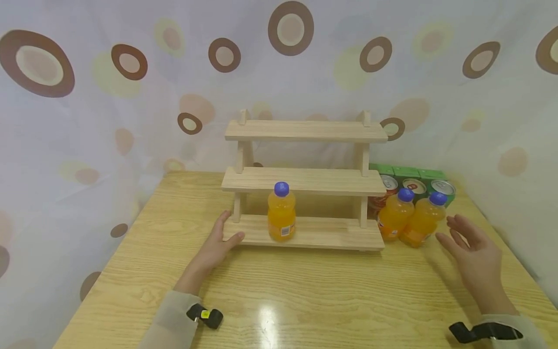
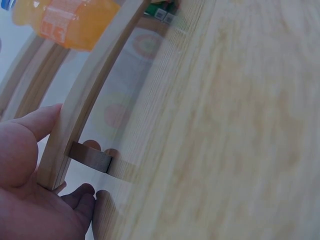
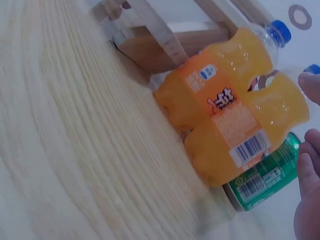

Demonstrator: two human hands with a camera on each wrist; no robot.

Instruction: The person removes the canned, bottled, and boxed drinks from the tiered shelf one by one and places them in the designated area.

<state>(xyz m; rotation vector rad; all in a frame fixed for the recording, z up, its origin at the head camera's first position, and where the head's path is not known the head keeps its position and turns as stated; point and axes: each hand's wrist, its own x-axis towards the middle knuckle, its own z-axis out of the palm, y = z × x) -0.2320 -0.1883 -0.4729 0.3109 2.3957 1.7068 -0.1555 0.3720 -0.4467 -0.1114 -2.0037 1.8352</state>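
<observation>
My left hand (image 1: 216, 242) grips the left end of the bottom board of a three-tier wooden shelf (image 1: 335, 232). In the left wrist view its thumb presses on the board and the other fingers reach underneath. An orange drink bottle (image 1: 281, 218) with a blue cap stands on that bottom tier, left of the middle. Two more such bottles, one nearer the shelf (image 1: 394, 218) and one farther right (image 1: 424, 223), stand side by side on the table. Just right of them, my right hand (image 1: 477, 252) hovers with loosely bent fingers and nothing in it.
Behind the two bottles, several drink cans stand, among them a green can (image 3: 267, 180). Green boxes (image 1: 405, 172) show behind the cans. A wood-grain table (image 1: 305, 291) carries everything, and a patterned cloth (image 1: 144, 106) hangs along the back and sides.
</observation>
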